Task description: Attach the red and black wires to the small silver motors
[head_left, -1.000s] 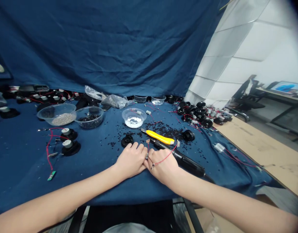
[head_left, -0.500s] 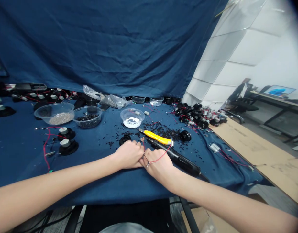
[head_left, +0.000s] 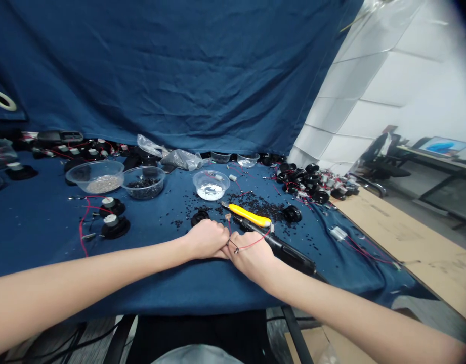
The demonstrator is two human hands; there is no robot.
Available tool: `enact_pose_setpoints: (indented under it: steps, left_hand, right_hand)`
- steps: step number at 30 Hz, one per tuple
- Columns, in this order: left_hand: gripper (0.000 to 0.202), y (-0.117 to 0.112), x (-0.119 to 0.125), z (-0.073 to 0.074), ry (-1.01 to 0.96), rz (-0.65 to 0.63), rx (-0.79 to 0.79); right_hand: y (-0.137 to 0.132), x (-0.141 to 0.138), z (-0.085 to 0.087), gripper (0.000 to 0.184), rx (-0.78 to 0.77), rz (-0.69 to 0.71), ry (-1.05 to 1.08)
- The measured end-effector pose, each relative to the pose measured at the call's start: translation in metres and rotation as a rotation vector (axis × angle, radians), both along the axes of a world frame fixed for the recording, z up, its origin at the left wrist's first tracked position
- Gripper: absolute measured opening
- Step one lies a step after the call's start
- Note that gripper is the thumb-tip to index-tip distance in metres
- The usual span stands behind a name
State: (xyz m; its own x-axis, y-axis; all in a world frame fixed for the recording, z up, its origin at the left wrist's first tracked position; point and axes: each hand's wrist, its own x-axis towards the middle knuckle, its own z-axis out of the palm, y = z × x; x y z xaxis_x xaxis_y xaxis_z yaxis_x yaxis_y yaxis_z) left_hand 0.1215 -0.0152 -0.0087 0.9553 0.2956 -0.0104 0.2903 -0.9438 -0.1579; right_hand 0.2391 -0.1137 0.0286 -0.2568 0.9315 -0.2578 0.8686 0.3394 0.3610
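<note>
My left hand [head_left: 207,239] and my right hand [head_left: 251,256] meet over the near part of the table, fingers closed and knuckles touching. A thin red wire [head_left: 254,243] comes out between them and loops over the back of the right hand. It has a small brown piece [head_left: 228,217] at one end and a small pale connector [head_left: 271,228] at the other. Both hands pinch the wire, though the fingertips are hidden. Just beyond lie a yellow utility knife [head_left: 250,215], a black pen-shaped electric screwdriver [head_left: 289,253] and a black round part [head_left: 199,218].
Clear bowls hold white bits [head_left: 210,192], black bits [head_left: 144,189] and pale metal bits [head_left: 103,184]. Loose black bits [head_left: 263,205] are scattered across the blue cloth. Motors with black wheels [head_left: 115,227] stand at left; a heap of them [head_left: 318,183] lies at right, beside a cardboard sheet [head_left: 399,232].
The view has shifted a little, so the table things sit slightly further right. My hands stay together on the wire with almost no change in pose.
</note>
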Motion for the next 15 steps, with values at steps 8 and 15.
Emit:
enact_pose_setpoints:
  steps: [8,15]
  left_hand:
    - [0.035,0.018,0.001,0.006,-0.023,-0.228,0.047]
    - [0.034,0.014,-0.002,0.005,-0.005,-0.162,0.075]
  right_hand:
    - [-0.001,0.001,-0.001,0.022,0.036,0.058,-0.024]
    - [0.001,-0.003,0.0,0.02,0.022,0.05,-0.027]
